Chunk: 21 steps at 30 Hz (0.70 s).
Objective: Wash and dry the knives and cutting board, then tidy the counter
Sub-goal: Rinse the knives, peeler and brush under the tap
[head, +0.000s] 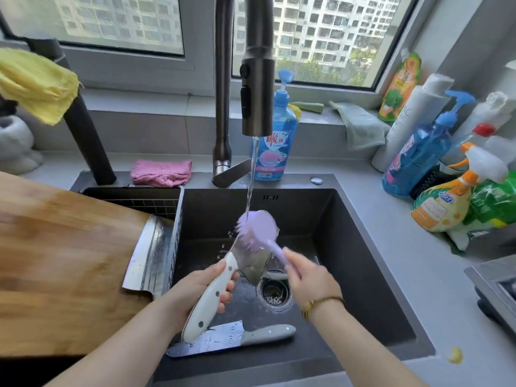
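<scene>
**Knife Scrubbed Under Running Water at the Sink**

A white-handled knife [211, 298] is gripped in the left hand [205, 286], with the fingers curled round the handle and the blade raised over the middle of the sink [351, 241]. A purple brush [258, 230] is pinched by its thin handle in the right hand [308, 277], and its bristles are pressed to the blade. The two hands are held close together but are not touching. A thin stream of water [251, 174] is poured from the tap [258, 79] onto the brush head. The blade itself is blurred, so its edge cannot be made out.

A second knife [231, 337], grey-handled and beaded with drops, is laid flat on the sink floor at the near side, just under the white handle's end. The drain strainer [275, 293] is seen between the two wrists. A wooden cutting board [61, 261] is placed on the left, reaching to the sink's left wall, and a broad steel cleaver blade [150, 258] is rested at its right corner.

A pink cloth [162, 171] is folded at the far rim, left of the tap base, and a blue soap bottle [276, 146] is stood just right of it. A yellow cloth [36, 82] is hung at far left. Cleaning bottles [446, 191] are crowded along the right counter.
</scene>
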Available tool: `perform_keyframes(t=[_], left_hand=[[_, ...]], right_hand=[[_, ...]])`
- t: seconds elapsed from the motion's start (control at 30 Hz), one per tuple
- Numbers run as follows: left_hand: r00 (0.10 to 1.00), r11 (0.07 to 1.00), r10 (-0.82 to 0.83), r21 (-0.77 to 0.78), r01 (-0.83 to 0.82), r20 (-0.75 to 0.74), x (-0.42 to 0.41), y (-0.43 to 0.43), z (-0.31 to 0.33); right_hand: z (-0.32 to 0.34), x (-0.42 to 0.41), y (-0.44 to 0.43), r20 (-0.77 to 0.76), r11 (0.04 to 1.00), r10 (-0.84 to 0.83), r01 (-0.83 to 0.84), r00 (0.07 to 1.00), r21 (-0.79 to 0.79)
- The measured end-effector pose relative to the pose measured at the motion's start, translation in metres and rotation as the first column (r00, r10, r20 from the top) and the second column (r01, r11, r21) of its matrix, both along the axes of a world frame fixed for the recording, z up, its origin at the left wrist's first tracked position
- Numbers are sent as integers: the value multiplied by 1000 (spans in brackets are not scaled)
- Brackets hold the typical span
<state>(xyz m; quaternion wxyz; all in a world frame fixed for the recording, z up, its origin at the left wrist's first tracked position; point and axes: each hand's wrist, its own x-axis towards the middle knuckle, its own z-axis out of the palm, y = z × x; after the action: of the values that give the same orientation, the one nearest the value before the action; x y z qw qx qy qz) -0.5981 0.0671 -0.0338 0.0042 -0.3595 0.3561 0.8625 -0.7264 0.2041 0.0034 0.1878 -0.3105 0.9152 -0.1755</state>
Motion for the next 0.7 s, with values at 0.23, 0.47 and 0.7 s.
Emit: perform_keyframes(t=[0.23, 0.47, 0.7], left_hand=[[999, 999, 38, 3, -38, -3, 3, -8, -2], [996, 989, -86, -123, 86, 2, 4, -9, 0], [997, 991, -79, -107, 80, 19, 4, -7, -2]], right_hand=[[-8, 23, 9, 42, 991, 124, -126, 991, 41], [-18, -26, 23, 510, 898, -177, 350, 842, -266], [-20, -59, 58, 440, 818, -311, 473, 842, -327]])
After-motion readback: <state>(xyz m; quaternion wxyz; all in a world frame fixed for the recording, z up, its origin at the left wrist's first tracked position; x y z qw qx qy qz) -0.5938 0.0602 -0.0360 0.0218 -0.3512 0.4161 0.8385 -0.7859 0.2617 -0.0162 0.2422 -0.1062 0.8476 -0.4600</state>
